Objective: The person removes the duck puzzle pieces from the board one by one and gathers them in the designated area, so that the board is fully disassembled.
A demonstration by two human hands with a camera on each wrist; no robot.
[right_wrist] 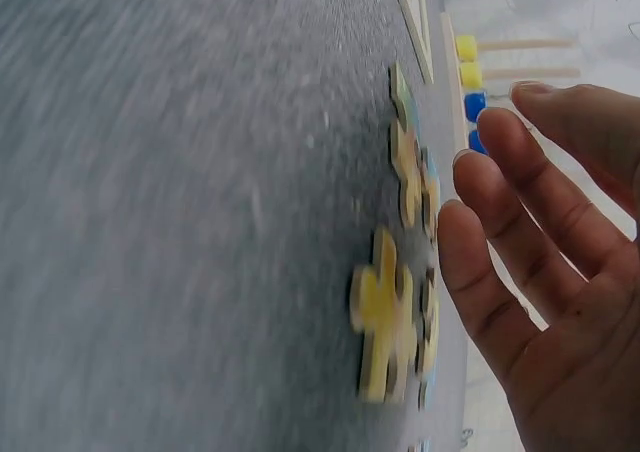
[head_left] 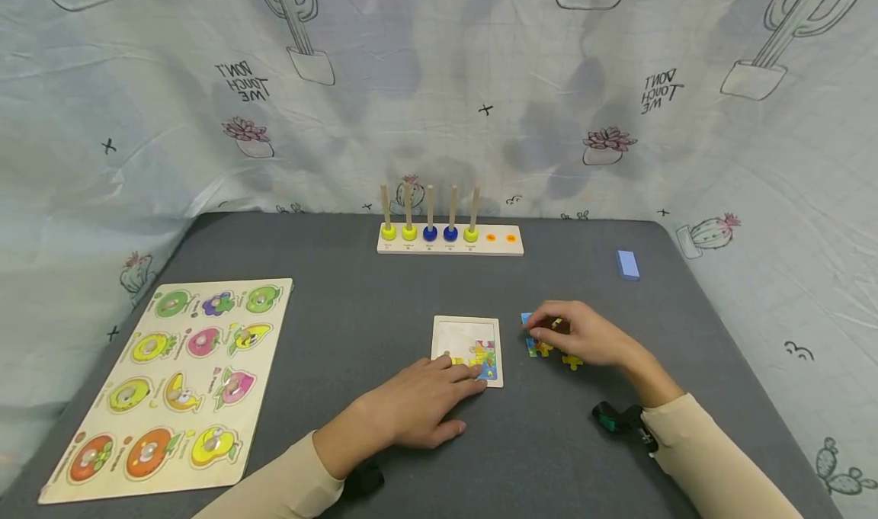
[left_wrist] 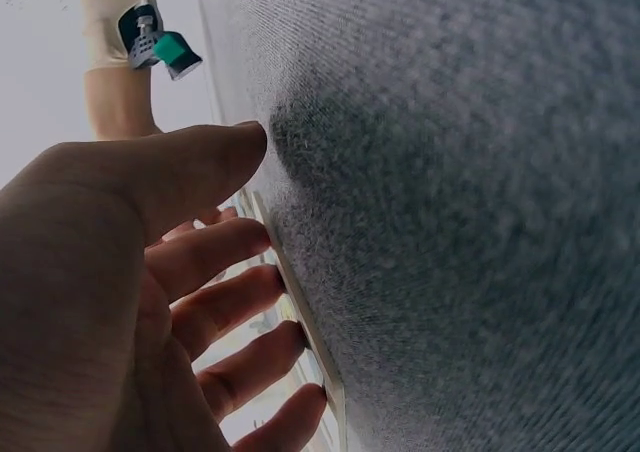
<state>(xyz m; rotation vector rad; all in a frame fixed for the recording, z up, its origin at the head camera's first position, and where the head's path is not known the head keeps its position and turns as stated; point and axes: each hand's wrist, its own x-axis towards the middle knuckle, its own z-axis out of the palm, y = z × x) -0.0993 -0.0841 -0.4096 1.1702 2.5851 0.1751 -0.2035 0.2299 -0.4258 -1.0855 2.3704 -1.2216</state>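
A small wooden puzzle tray (head_left: 454,334) lies at the middle of the table, with several joined jigsaw pieces (head_left: 488,355) in its near right part. My left hand (head_left: 421,405) rests with extended fingers over the tray's near edge, hiding part of its inside. To the right of the tray, my right hand (head_left: 583,334) hovers over several loose jigsaw pieces (head_left: 572,361) and covers some of them. In the right wrist view its fingers (right_wrist: 490,262) are spread and relaxed, with nothing between them. A yellow jigsaw piece (right_wrist: 380,317) lies on the table below that hand.
A large wooden fruit puzzle board (head_left: 154,386) covers the left side of the table. At the back stands a counting rack (head_left: 449,249) with upright pegs and yellow and blue rings. A blue block (head_left: 627,264) lies at the back right.
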